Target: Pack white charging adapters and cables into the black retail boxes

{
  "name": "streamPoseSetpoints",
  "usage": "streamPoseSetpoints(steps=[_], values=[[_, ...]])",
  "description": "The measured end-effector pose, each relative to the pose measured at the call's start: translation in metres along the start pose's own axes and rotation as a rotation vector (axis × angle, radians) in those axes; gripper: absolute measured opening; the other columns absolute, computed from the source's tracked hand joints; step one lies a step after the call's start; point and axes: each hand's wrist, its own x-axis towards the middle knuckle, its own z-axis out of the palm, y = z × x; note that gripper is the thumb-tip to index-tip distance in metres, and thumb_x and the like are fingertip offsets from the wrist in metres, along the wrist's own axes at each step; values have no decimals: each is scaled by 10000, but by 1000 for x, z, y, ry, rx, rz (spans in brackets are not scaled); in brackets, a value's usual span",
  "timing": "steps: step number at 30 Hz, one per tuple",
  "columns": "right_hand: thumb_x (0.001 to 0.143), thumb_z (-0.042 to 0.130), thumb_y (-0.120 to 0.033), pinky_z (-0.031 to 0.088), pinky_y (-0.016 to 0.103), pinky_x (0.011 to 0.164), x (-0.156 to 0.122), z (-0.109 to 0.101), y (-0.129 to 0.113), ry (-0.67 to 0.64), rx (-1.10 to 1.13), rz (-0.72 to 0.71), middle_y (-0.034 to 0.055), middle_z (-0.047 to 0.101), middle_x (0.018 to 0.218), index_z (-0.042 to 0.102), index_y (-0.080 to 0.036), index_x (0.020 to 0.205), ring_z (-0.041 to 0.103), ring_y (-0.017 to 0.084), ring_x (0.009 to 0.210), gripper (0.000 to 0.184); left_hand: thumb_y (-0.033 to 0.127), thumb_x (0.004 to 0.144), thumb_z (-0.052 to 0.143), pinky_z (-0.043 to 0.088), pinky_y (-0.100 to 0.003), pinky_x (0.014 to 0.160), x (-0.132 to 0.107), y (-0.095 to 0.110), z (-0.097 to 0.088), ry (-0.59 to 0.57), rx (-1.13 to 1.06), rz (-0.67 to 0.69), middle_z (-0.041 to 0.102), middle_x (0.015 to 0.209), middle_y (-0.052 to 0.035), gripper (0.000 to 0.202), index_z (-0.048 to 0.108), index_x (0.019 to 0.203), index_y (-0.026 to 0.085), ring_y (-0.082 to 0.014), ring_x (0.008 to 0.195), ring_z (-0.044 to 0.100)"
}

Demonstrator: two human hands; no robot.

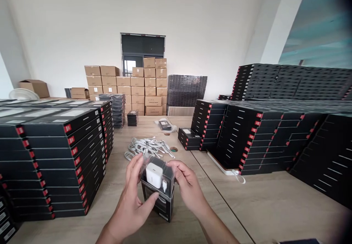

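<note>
A black retail box [157, 200] with a clear plastic upper part stands upright on the table in front of me. Behind the clear plastic show a white charger [153, 175] and a white cable plug [164, 185]. My left hand [137, 196] wraps round the box's left side, its thumb across the front and fingers at the upper left edge. My right hand [187, 181] pinches the clear plastic at the upper right corner. Just behind the box lies a loose heap of white cables [150, 145].
Tall stacks of black boxes stand on the left [55, 163] and right [236, 134]. Farther back lie a plastic-wrapped pack [165, 125] and a small black stack [132, 118]. A white tablet-like slab [224, 167] juts from under the right stack. Cardboard cartons [137, 86] line the wall.
</note>
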Motion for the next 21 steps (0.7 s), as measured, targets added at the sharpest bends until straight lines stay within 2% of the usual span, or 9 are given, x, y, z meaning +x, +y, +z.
streamPoseSetpoints(steps=[2, 4, 6, 8, 11, 14, 17, 19, 21], values=[[902, 535, -514, 470, 290, 722, 1, -1, 1, 8, -11, -4, 36, 692, 877, 711, -221, 941, 597, 201, 795, 344, 212, 791, 691, 255, -477, 1167, 1, -5, -4, -32, 235, 209, 187, 1571, -69, 635, 427, 1357, 332, -308, 1443, 256], [909, 532, -503, 484, 297, 753, 2, -1, 1, 14, -4, 0, 38, 700, 913, 705, -222, 956, 613, 209, 842, 333, 211, 840, 627, 270, -512, 1155, 2, -12, -7, -82, 404, 309, 203, 1557, -81, 414, 520, 1229, 300, -309, 1434, 275], [913, 527, -502, 504, 304, 757, 2, -2, 3, 33, 27, 23, 45, 706, 962, 686, -228, 1003, 628, 217, 873, 329, 221, 881, 565, 285, -515, 1148, 3, -20, -9, -117, 466, 294, 217, 1554, -89, 263, 548, 1138, 277, -301, 1435, 274], [913, 530, -498, 523, 311, 755, 1, -2, 6, 86, 58, 27, 45, 705, 988, 641, -243, 1069, 641, 214, 869, 319, 236, 916, 505, 342, -498, 1119, 3, -29, -8, -109, 453, 255, 266, 1529, -106, 237, 522, 1148, 276, -283, 1420, 305], [881, 602, -448, 534, 323, 817, -2, -4, 9, 131, 87, -58, 38, 697, 1007, 579, -262, 1063, 655, 201, 892, 261, 240, 931, 471, 408, -463, 1077, 5, -39, -5, -16, 407, 257, 374, 1439, -111, 304, 443, 1230, 292, -246, 1356, 399], [827, 678, -344, 518, 332, 893, -5, -7, 9, 23, -26, -164, 62, 678, 1093, 617, -244, 942, 642, 223, 1018, 164, 239, 915, 504, 441, -442, 1050, 6, -42, -5, 60, 403, 293, 421, 1391, -107, 434, 359, 1319, 302, -228, 1292, 470], [852, 636, -270, 517, 327, 882, -6, -9, 8, -29, -231, -232, 83, 668, 1124, 687, -234, 910, 634, 231, 1048, 86, 251, 904, 522, 466, -430, 1016, 5, -37, -10, 60, 483, 298, 448, 1384, -108, 338, 473, 1237, 285, -248, 1289, 478], [864, 615, -247, 511, 341, 897, -7, -9, 8, -27, -298, -267, 91, 664, 1147, 702, -236, 924, 638, 234, 1053, 106, 260, 905, 521, 436, -444, 1042, 4, -33, -12, 49, 538, 290, 463, 1392, -104, 204, 572, 1103, 266, -263, 1313, 458], [865, 611, -232, 492, 367, 943, -8, -8, 8, -11, -309, -292, 98, 655, 1189, 687, -231, 887, 628, 244, 1094, 80, 263, 912, 516, 380, -461, 1090, 4, -29, -13, 45, 521, 288, 474, 1407, -97, 138, 606, 1016, 254, -262, 1332, 444]])
